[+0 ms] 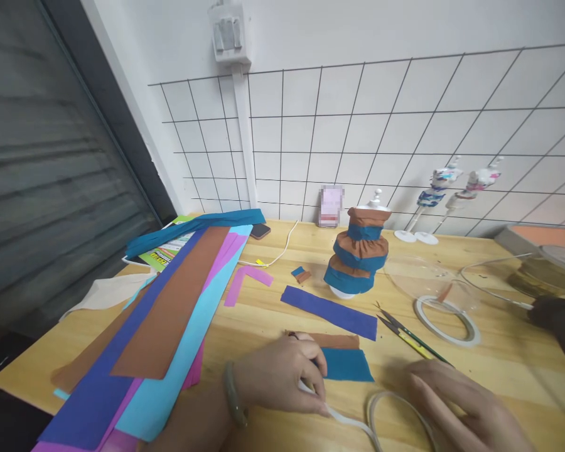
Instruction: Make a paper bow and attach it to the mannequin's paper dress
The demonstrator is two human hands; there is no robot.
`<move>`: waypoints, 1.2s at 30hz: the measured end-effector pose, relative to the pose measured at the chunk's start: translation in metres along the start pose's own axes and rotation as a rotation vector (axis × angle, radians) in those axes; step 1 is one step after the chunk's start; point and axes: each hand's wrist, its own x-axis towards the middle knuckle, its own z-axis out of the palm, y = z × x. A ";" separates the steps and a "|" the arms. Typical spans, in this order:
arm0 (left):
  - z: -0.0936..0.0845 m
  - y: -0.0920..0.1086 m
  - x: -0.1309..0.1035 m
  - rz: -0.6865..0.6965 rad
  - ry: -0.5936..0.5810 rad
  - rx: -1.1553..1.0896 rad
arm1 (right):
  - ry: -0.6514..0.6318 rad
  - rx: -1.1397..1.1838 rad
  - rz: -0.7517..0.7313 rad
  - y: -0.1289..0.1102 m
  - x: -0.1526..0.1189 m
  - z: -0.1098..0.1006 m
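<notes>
Head view shows the left hand (pixel 282 370) pinching a narrow white strip (pixel 343 417) between thumb and fingers, low at the middle of the wooden table (pixel 254 317). The strip trails off rightward to a pale ring (pixel 370 411) near the bottom edge. Just beyond the left hand lies a flat brown-and-teal piece (pixel 348 364), partly covered by its fingers. The right hand (pixel 461 408) is at the lower right, beside the ring, fingers reaching toward it; with the blur and the cropped edge, I cannot fairly tell whether it grips anything.

Behind the flat piece, a dark blue strip (pixel 329 312) lies at a slant, and past its far side a small dress form (pixel 358 257) stands upright, wrapped in gathered brown and teal bands. Slim cutting snips (pixel 399 328) lie right of the blue strip, near a white tape roll (pixel 418 314). Overlapping coloured sheets (pixel 179 301) spread across the left of the table, and a small brown-and-teal scrap (pixel 301 274) sits between them and the dress form.
</notes>
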 end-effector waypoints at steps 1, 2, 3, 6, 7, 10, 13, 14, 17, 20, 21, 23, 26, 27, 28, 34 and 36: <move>0.000 -0.001 0.000 0.003 0.000 -0.003 | -0.041 0.031 -0.004 -0.012 0.013 -0.001; 0.000 -0.001 -0.001 0.002 0.002 -0.002 | -0.087 0.062 -0.019 -0.023 0.025 -0.001; 0.000 -0.001 -0.001 -0.001 0.004 0.002 | -0.135 0.092 -0.038 -0.032 0.036 0.000; -0.001 -0.002 -0.001 -0.019 0.010 0.027 | -0.247 0.120 -0.061 -0.046 0.061 0.004; -0.001 -0.002 -0.001 -0.024 0.007 0.037 | -0.263 0.121 -0.060 -0.047 0.066 0.007; -0.002 -0.002 -0.001 -0.041 -0.019 0.060 | -0.283 0.120 -0.056 -0.043 0.072 0.015; -0.002 -0.003 -0.002 -0.056 -0.044 0.065 | -0.298 0.124 -0.058 -0.040 0.072 0.019; -0.002 -0.003 -0.002 -0.058 -0.048 0.064 | -0.302 0.123 -0.058 -0.040 0.072 0.019; -0.002 -0.004 -0.002 -0.046 -0.059 0.055 | -0.306 0.118 -0.054 -0.043 0.072 0.017; -0.003 -0.004 -0.003 -0.029 -0.062 0.037 | -0.304 0.114 -0.065 -0.046 0.072 0.016; -0.004 -0.004 -0.003 -0.031 -0.059 0.031 | -0.300 0.108 -0.073 -0.046 0.072 0.016; -0.005 -0.003 -0.003 -0.041 -0.060 0.019 | -0.289 0.089 -0.092 -0.045 0.072 0.017; -0.005 -0.003 -0.003 -0.058 -0.059 0.011 | -0.273 0.066 -0.118 -0.044 0.070 0.019; -0.005 -0.003 -0.004 -0.057 -0.059 0.009 | -0.266 0.059 -0.129 -0.043 0.069 0.019; -0.004 -0.003 -0.004 -0.054 -0.061 0.007 | -0.260 0.054 -0.143 -0.043 0.068 0.019; -0.006 -0.001 -0.003 -0.033 -0.078 -0.022 | -0.275 0.096 -0.205 -0.050 0.065 0.016; -0.006 0.000 -0.002 -0.015 -0.089 -0.042 | -0.294 0.149 -0.187 -0.054 0.065 0.014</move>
